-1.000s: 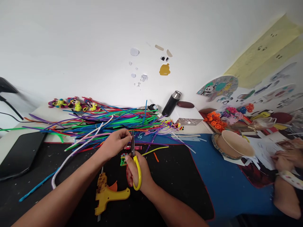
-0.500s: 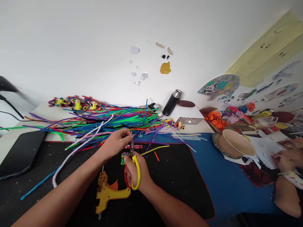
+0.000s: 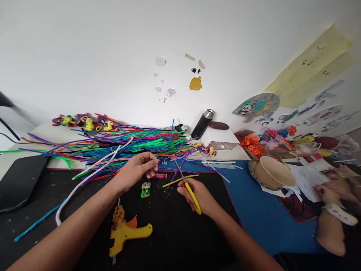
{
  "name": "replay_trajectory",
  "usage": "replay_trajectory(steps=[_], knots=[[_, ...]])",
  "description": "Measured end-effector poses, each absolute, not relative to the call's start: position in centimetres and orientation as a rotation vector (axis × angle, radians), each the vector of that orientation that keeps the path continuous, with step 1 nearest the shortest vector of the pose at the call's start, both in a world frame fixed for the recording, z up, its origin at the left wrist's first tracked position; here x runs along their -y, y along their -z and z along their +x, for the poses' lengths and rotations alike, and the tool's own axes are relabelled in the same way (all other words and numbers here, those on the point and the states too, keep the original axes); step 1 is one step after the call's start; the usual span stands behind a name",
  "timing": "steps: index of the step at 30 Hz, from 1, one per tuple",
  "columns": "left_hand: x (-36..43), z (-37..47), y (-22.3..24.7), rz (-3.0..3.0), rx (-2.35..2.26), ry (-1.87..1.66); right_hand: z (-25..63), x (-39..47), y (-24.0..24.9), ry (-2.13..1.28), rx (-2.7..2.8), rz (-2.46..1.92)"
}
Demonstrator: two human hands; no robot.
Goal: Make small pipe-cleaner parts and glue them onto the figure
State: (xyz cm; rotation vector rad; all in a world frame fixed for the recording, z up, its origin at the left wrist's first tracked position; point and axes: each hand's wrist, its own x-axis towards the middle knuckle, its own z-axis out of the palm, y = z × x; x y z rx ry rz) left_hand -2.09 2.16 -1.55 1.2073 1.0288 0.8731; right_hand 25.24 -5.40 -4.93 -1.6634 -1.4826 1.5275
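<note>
Left hand [image 3: 138,169]: fingers and thumb drawn close together, near edge of the pipe cleaner pile [image 3: 141,145]; cannot tell whether a small piece sits between the tips. Right hand [image 3: 199,194]: wrapped round yellow-handled scissors [image 3: 194,198], blades slanting toward the pile, well apart from left hand. Small green figure [image 3: 146,191] on black mat [image 3: 197,241], between the hands. Yellow glue gun [image 3: 122,231] lies nearer the wearer.

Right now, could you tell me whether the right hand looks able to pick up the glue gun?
Probably not as it is: the right hand is taken up by the scissors. With those set down, the way looks free, since nothing covers the handle of the glue gun.
</note>
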Motion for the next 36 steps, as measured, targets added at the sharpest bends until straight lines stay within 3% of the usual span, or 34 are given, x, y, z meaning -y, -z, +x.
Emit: replay_trajectory(steps=[7, 13, 16, 20, 24, 36], knots=[[-2.2, -2.0, 1.9, 1.192, -0.983, -0.869, 31.7, 5.4, 0.7, -0.772, 2.29, -2.143], [-2.1, -1.8, 1.9, 1.174, -0.957, -0.848, 33.0, 5.1, -0.9, -0.58, 2.458, -2.171], [-2.1, -1.7, 1.9, 1.173, -0.942, -0.843, 31.0, 5.1, -0.9, -0.625, 2.224, -1.942], [-1.9, -1.5, 2.1, 1.24, -0.948, -0.805, 26.0, 4.1, 0.5, -1.09, 1.744, -1.568], [-1.7, -1.6, 2.0, 1.329, -0.969, -0.755, 21.2, 2.3, 3.1, -1.343, 1.437, -1.321], [-2.2, -2.6, 1.7, 1.53, -0.987, -0.705, 18.7, 0.0, 4.2, -1.464, 1.34, -1.152]])
